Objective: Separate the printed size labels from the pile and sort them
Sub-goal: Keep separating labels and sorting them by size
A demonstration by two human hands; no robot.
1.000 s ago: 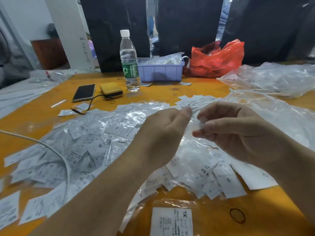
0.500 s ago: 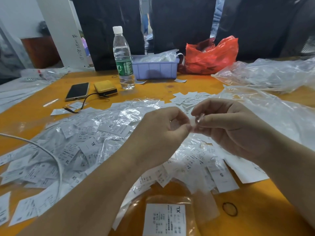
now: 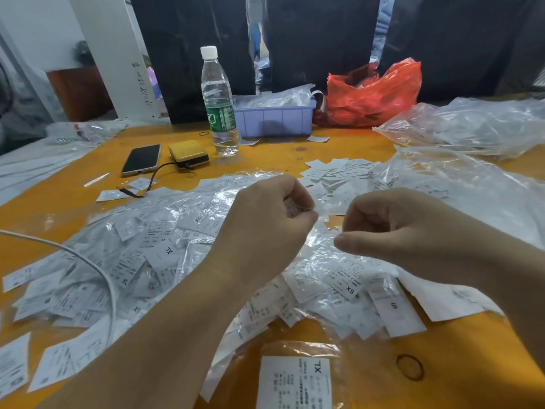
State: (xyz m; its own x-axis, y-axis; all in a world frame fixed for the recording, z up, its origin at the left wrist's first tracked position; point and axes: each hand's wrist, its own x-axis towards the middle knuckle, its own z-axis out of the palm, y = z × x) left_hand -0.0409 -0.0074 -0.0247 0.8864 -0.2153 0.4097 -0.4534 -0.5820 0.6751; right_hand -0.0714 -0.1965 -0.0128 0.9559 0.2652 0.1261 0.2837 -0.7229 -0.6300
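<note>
Two hands have drawn apart: left hand (image 3: 265,228) clutches labels, right hand (image 3: 392,228) pinches film, freeing them from the pile (image 3: 124,261)

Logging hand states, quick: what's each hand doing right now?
Left hand: curled, gripping a clear plastic sleeve.
Right hand: curled, pinching the sleeve's other end.

White printed size labels (image 3: 165,255), XL/XS/S, heaped loose with clear plastic wrap across orange table.

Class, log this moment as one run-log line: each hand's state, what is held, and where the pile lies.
left hand: pinching clear film | right hand: pinching film | pile of size labels: on orange table, below hands
</note>
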